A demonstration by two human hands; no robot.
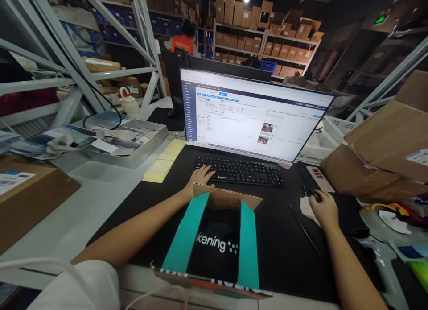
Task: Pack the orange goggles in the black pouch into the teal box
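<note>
My left hand [201,177] lies over the left end of a black keyboard [247,171], fingers stretched out and holding nothing. A black computer mouse [316,195] sits under my right hand [326,209], whose fingers wrap over it. Between my forearms stands an open cardboard box with teal inner flaps [249,243]. Inside it is a black item [214,238] with white lettering, "kening" being readable. Behind the keyboard, a lit monitor [247,118] shows a web page with a side menu and small pictures.
A thin dark rod [304,229] and a white crumpled scrap [308,209] lie near my right hand. Yellow paper slips [163,163] and a grey tray [133,145] are at left. Large cartons [377,154] crowd the right side. A person in an orange vest [182,43] is behind the monitor.
</note>
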